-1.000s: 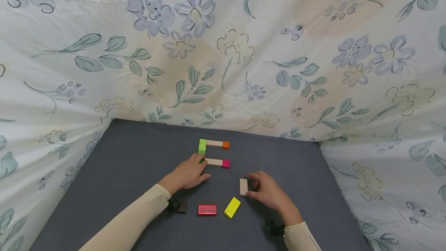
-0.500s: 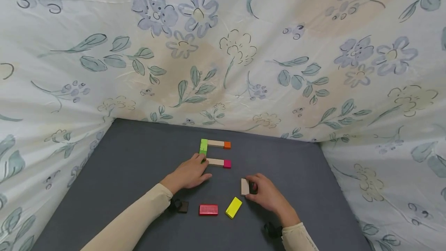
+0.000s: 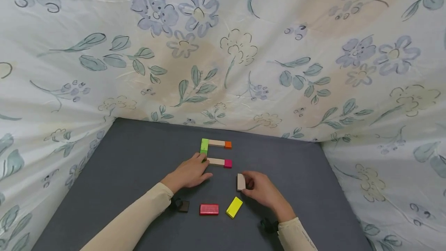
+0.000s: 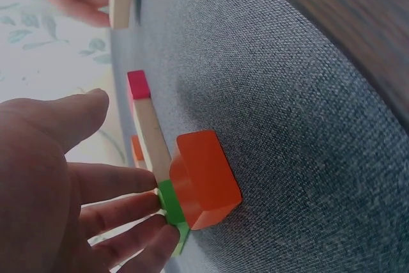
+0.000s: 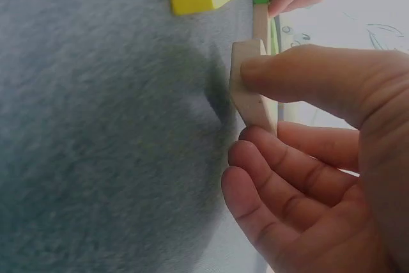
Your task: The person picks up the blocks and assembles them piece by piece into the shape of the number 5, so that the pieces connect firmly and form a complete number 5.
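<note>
Right hand (image 3: 259, 189) pinches a plain block (image 3: 241, 181), now lifted and carried a little nearer the pink block (image 3: 228, 163) than a moment ago, left hand (image 3: 189, 173) unmoved, fingers straight against the green block (image 3: 204, 146), red block (image 3: 209, 209) and yellow block (image 3: 234, 207) unchanged on the grey mat (image 3: 122, 165)

Grey mat (image 3: 132, 154), floral-patterned sheet (image 3: 223, 49)

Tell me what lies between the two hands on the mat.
Only bare grey mat lies between the left hand and the right hand holding the beige block; the head view shows it.
</note>
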{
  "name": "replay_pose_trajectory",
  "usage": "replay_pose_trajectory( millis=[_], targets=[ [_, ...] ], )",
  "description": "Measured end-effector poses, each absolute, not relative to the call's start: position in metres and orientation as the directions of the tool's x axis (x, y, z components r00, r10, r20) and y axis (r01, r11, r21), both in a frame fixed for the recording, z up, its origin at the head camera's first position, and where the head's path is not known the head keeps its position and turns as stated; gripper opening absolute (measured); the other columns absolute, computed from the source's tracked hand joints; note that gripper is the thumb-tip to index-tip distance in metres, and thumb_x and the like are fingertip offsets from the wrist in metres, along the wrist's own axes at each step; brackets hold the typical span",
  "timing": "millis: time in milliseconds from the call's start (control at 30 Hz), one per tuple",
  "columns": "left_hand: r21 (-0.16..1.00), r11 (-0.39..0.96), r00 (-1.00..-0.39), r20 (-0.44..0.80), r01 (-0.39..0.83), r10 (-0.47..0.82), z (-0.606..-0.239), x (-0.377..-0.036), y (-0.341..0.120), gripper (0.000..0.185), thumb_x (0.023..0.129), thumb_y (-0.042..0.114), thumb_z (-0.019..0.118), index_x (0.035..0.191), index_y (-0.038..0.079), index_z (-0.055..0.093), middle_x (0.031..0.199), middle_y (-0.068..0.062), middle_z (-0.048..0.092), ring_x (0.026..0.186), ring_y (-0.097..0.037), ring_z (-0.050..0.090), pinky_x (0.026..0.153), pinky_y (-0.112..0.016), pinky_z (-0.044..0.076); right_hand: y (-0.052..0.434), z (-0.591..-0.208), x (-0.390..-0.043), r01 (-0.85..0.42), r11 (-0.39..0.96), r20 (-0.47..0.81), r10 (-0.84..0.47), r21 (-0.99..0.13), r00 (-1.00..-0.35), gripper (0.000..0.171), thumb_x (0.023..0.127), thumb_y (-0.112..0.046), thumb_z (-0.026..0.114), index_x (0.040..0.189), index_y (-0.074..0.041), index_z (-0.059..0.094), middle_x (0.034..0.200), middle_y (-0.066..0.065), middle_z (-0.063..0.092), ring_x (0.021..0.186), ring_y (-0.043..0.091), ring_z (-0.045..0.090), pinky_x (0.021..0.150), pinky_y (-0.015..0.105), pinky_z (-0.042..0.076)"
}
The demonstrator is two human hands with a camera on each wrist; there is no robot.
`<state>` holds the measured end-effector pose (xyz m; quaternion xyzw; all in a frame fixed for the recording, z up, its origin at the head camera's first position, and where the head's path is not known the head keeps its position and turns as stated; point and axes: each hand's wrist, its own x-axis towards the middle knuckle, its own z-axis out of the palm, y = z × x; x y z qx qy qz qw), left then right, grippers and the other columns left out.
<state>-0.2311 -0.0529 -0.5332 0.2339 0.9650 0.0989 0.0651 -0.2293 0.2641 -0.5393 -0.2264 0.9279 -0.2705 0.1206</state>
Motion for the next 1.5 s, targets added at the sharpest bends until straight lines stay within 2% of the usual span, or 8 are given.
replay_pose_trajectory(
  millis=[400,1167,1500],
  targets=[
    [0.22,0.871,-0.883,-0.074,0.439,0.464,-0.534,-0.231,-0.053,0.062,0.109,0.05,0.065,0.149,0.003,0.065,0.143,-0.012,0.055,0.129,-0.027,0.049,0.101,-0.042,0.056,0.251,-0.531,-0.232,-0.372,0.756,-0.077,-0.484,-0.538,-0.871,0.056,0.091,-0.018,0.09,0.141,-0.005,0.069,0.105,-0.004,0.067,0.09,0.014,0.061,0.084,0.039,0.06],
    [0.213,0.864,-0.875,-0.068,0.457,0.479,-0.535,-0.231,-0.055,0.066,0.105,0.052,0.07,0.149,0.003,0.065,0.146,-0.012,0.054,0.125,-0.027,0.051,0.098,-0.042,0.056,0.236,-0.538,-0.238,-0.399,0.732,-0.073,-0.519,-0.553,-0.852,0.056,0.093,-0.018,0.088,0.144,-0.006,0.068,0.102,-0.007,0.066,0.088,0.011,0.062,0.081,0.036,0.059],
    [0.222,0.869,-0.881,-0.077,0.442,0.468,-0.534,-0.23,-0.053,0.067,0.105,0.052,0.07,0.151,0.004,0.063,0.151,-0.012,0.052,0.13,-0.028,0.051,0.097,-0.044,0.057,0.229,-0.534,-0.242,-0.406,0.714,-0.072,-0.536,-0.571,-0.841,0.051,0.093,-0.018,0.088,0.14,-0.007,0.07,0.102,-0.005,0.068,0.088,0.014,0.063,0.082,0.036,0.059]
  ],
)
